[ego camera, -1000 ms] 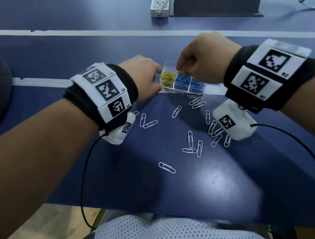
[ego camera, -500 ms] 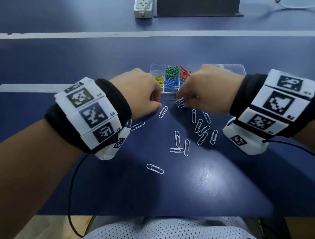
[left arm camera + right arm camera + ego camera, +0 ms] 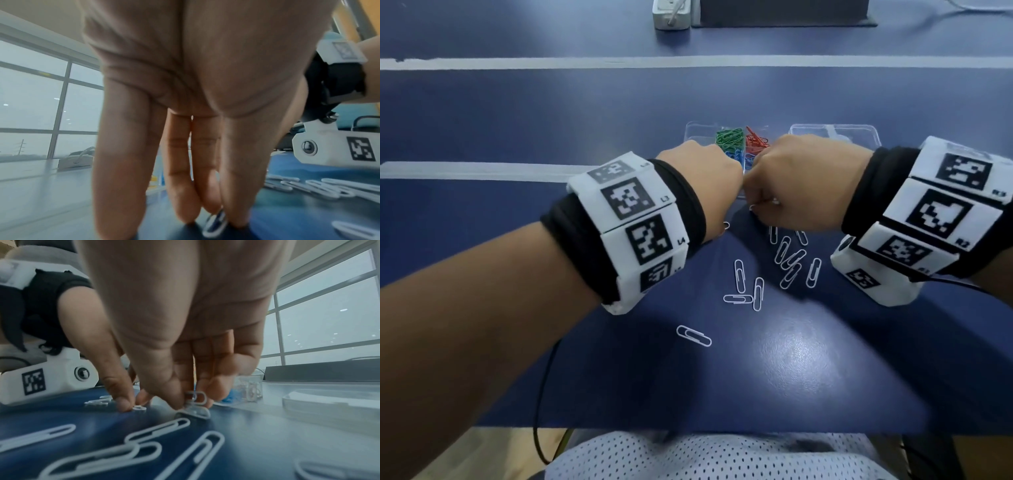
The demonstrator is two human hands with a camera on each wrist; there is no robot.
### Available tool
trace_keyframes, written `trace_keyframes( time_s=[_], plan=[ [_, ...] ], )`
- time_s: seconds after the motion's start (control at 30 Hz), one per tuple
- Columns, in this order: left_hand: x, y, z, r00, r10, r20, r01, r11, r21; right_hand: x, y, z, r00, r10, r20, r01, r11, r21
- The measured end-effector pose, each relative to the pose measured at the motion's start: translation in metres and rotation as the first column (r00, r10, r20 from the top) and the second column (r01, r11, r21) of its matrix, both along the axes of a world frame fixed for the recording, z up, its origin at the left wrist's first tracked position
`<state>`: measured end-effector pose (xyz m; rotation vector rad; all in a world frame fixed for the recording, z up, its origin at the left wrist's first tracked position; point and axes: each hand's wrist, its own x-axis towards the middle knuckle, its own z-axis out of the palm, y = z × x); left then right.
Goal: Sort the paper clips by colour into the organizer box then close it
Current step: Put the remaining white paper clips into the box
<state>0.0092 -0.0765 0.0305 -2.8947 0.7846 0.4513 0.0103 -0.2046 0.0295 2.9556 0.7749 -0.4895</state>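
Observation:
The clear organizer box point(image 3: 693, 132) stands open on the blue table, with green clips point(image 3: 729, 137), red clips point(image 3: 756, 141) and blue clips point(image 3: 738, 158) in separate compartments; both hands hide its near part. Several white paper clips point(image 3: 787, 257) lie loose in front of it. My left hand point(image 3: 218, 217) points down at the table and pinches a white clip point(image 3: 214, 223) between thumb and fingertips. Right beside it, my right hand point(image 3: 191, 400) pinches another white clip point(image 3: 196, 396) just above the table. In the head view the knuckles of both hands nearly touch.
The box's clear lid point(image 3: 835, 132) lies flat to the right of the box. A white power strip point(image 3: 671, 13) and a dark slab point(image 3: 784, 13) sit at the far edge. One white clip point(image 3: 693, 335) lies alone nearer the front edge.
My right hand came back from above the box down to the loose white clips. My left hand moved right, so both hands now meet in front of the box, each pinching a clip.

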Motion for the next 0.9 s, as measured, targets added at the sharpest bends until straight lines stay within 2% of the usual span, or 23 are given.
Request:
trace_keyframes(
  time_s=[0.1,0.17,0.27,0.3,0.33,0.43,0.47,0.5,0.53,0.57,0.6,0.63,0.7,0.73,0.77,0.83,0.9],
  plan=[
    [0.000,0.002,-0.001,1.000,-0.021,0.001,0.021,1.000,0.019,-0.003,-0.006,0.002,0.999,-0.046,0.027,0.044,0.997,0.067],
    [0.001,0.002,-0.002,1.000,-0.029,0.004,0.029,0.999,0.025,-0.004,-0.013,0.007,0.990,-0.142,0.019,0.139,0.981,0.138],
    [0.006,0.005,0.002,1.000,-0.026,0.005,0.026,1.000,0.002,-0.004,-0.031,0.011,0.941,-0.303,-0.152,0.335,0.901,0.277],
    [0.009,0.006,0.004,1.000,-0.012,-0.002,0.012,1.000,-0.028,-0.004,-0.038,0.011,0.899,-0.354,-0.256,0.427,0.838,0.341],
    [0.012,0.009,0.006,1.000,0.009,-0.022,-0.010,0.998,-0.061,-0.004,-0.043,0.009,0.840,-0.397,-0.371,0.532,0.740,0.412],
    [0.016,0.009,0.006,0.995,0.036,-0.097,-0.057,0.972,-0.226,-0.005,-0.061,0.004,0.610,-0.441,-0.658,0.793,0.339,0.507],
    [0.016,0.007,0.005,0.991,0.040,-0.130,-0.074,0.959,-0.273,-0.005,-0.067,0.002,0.549,-0.437,-0.712,0.834,0.244,0.494],
    [0.014,0.003,0.004,0.984,0.035,-0.175,-0.090,0.944,-0.316,-0.005,-0.071,0.000,0.505,-0.431,-0.748,0.860,0.187,0.474],
    [0.014,-0.001,0.003,0.974,0.028,-0.225,-0.108,0.930,-0.352,-0.005,-0.075,-0.002,0.476,-0.434,-0.765,0.877,0.170,0.449],
    [0.014,-0.006,0.002,0.961,0.016,-0.275,-0.124,0.916,-0.382,-0.005,-0.078,-0.004,0.481,-0.455,-0.749,0.875,0.197,0.442],
    [0.015,-0.011,0.002,0.947,0.005,-0.320,-0.141,0.904,-0.404,-0.005,-0.081,-0.005,0.529,-0.491,-0.693,0.848,0.279,0.450],
    [0.016,-0.016,0.001,0.933,-0.006,-0.359,-0.158,0.892,-0.423,-0.007,-0.082,-0.005,0.612,-0.531,-0.586,0.790,0.418,0.448],
    [0.018,-0.024,0.002,0.901,-0.030,-0.432,-0.183,0.878,-0.443,-0.012,-0.083,-0.005,0.798,-0.506,-0.327,0.597,0.740,0.310],
    [0.018,-0.027,0.003,0.882,-0.043,-0.470,-0.197,0.871,-0.449,-0.014,-0.082,-0.005,0.856,-0.459,-0.237,0.508,0.832,0.224],
    [0.018,-0.030,0.003,0.859,-0.050,-0.510,-0.220,0.863,-0.454,-0.015,-0.082,-0.005,0.884,-0.430,-0.183,0.460,0.871,0.173],
    [0.018,-0.035,0.003,0.824,-0.051,-0.564,-0.259,0.851,-0.457,-0.017,-0.081,-0.005,0.902,-0.414,-0.124,0.430,0.888,0.162],
    [0.018,-0.038,0.000,0.841,-0.056,-0.538,-0.227,0.866,-0.445,-0.019,-0.080,-0.007,0.912,-0.398,-0.099,0.409,0.899,0.157]
  ],
)
